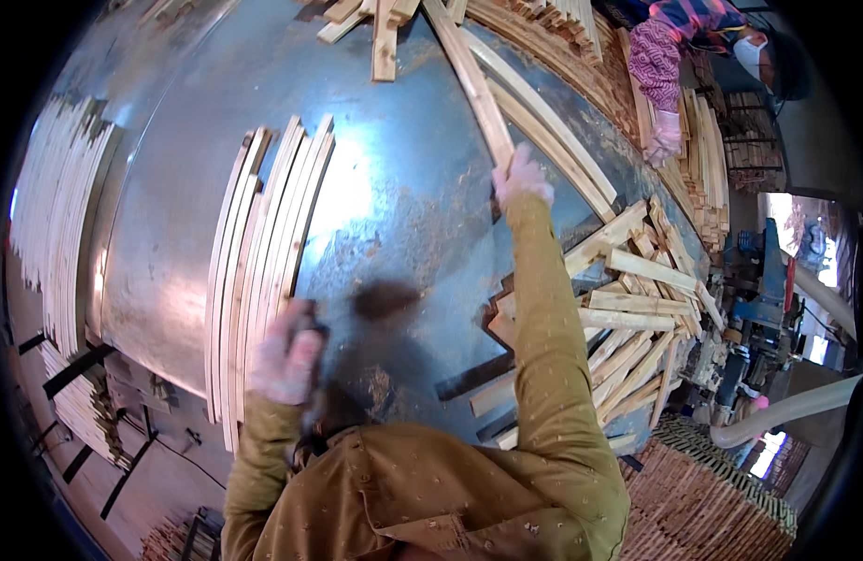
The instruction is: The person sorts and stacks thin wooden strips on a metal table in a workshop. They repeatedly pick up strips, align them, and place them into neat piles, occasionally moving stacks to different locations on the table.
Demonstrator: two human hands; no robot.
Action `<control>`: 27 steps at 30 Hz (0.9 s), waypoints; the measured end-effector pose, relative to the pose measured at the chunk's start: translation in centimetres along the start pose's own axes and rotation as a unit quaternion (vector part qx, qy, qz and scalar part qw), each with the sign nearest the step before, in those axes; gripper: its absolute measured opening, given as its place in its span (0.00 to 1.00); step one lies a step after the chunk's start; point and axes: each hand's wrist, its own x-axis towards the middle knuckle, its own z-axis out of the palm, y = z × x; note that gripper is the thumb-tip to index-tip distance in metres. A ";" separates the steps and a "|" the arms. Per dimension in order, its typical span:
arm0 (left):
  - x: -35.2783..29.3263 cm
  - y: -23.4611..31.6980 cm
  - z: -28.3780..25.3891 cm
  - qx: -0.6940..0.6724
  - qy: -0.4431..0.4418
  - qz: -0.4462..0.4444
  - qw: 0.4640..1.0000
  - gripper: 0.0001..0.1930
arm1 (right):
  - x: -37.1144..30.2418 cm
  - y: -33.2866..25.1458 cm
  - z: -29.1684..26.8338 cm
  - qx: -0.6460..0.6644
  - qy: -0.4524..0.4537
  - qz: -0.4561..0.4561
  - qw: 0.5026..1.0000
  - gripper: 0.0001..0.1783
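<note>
My right hand (pixel 524 178), gloved in a pale glove, reaches forward and is closed on the near end of a long wooden strip (pixel 470 82). That strip runs away from me across the metal tabletop (pixel 394 178). Close to my body, my gloved left hand (pixel 284 363) is at the near right side of a row of wooden strips (pixel 263 252) lying side by side. Motion blurs its fingers, and a dark patch beside them cannot be made out. More long strips (pixel 543 131) lie to the right of the held one.
A jumbled heap of short wooden pieces (pixel 641 290) covers the right side. Pale strips are stacked (pixel 62 206) at the far left. Across the table, a person in a patterned sleeve (pixel 656 61) stands near more wood. Stacked wood (pixel 702 496) and a pale hose (pixel 786 411) are at the lower right.
</note>
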 end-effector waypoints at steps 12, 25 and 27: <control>6.7 -3.3 13.0 -0.505 -0.229 -0.317 0.769 0.38 | 5.2 7.0 -5.9 -0.059 -0.004 -0.089 0.994 0.67; -2.6 -2.6 6.3 0.318 0.095 -0.217 0.918 0.27 | 4.8 14.6 1.7 -0.007 0.061 -0.269 0.961 0.60; -4.0 -3.3 4.9 0.482 0.179 -0.060 0.855 0.27 | 2.6 15.4 2.6 -0.004 0.132 -0.342 0.930 0.60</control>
